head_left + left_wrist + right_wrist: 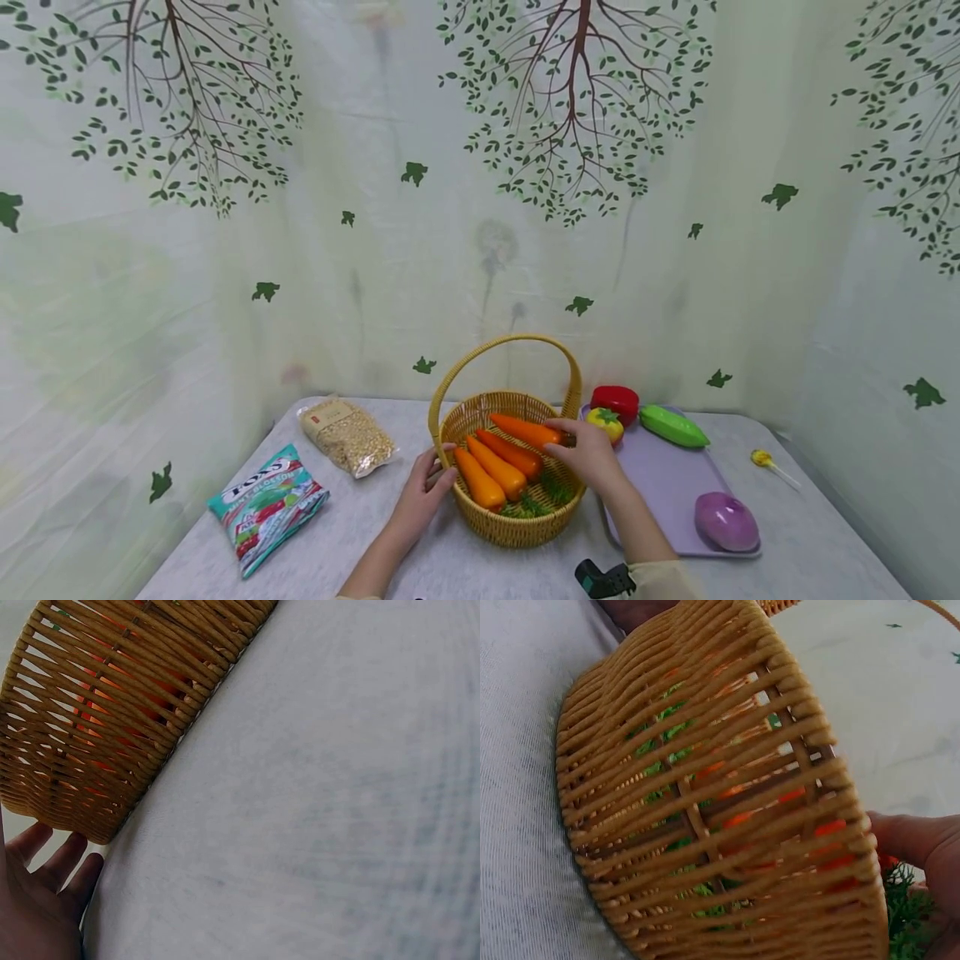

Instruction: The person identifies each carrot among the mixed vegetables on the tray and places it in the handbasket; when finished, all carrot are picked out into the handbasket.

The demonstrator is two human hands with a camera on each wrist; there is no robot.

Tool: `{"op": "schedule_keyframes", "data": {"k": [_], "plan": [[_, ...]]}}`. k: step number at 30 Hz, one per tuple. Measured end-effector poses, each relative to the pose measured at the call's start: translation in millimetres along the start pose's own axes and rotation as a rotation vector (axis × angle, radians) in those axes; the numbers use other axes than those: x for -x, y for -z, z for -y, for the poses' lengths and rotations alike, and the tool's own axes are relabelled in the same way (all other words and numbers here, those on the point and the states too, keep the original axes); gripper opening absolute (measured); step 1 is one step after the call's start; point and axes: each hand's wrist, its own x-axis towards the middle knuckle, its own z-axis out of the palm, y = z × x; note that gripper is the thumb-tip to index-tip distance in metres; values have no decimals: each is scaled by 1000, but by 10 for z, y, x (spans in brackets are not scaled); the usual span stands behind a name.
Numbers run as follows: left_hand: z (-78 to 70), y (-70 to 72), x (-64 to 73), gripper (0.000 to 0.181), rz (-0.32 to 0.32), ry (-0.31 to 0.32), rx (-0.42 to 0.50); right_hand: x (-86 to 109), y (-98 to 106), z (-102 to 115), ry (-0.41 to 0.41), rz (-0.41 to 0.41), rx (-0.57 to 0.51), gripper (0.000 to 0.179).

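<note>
In the head view a wicker basket [510, 533] with a tall arched handle stands at the table's middle and holds several orange carrots [487, 475] with green leafy tops. My right hand [588, 454] reaches over the basket's right rim and pinches the leafy end of the uppermost carrot [525, 430]. From the right wrist, thumb and green leaves [907, 911] show past the rim, and the weave hides much of the carrots. At the basket's left side rests my left hand [422, 492]; in the left wrist view its fingers [64, 862] reach along the wicker, loosely extended.
Left of the basket lie a bag of grains [347, 437] and a teal snack bag [268, 508]. On the right, a purple tray [667, 483] bears a red pepper-like piece [615, 403], a yellow one [605, 423], a green vegetable [673, 426] and a purple one [726, 522]. Beyond lies a lollipop [772, 467].
</note>
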Motion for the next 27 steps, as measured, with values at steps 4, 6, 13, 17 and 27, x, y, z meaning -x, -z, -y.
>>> {"op": "schedule_keyframes", "data": {"k": [4, 6, 13, 17, 27], "plan": [[11, -1, -2, 40, 3, 3, -3, -59, -89, 17, 6, 5, 39, 32], [12, -1, -1, 40, 2, 0, 0, -92, -135, 26, 8, 8, 58, 31], [-5, 0, 8, 40, -2, -12, -8, -200, -266, 67, 10, 21, 123, 28], [-24, 4, 10, 39, -3, -7, -6, -235, -317, 78, -15, 12, 136, 28], [-22, -12, 3, 40, -6, 9, -9, -280, -417, 30, -59, 7, 98, 29]]}}
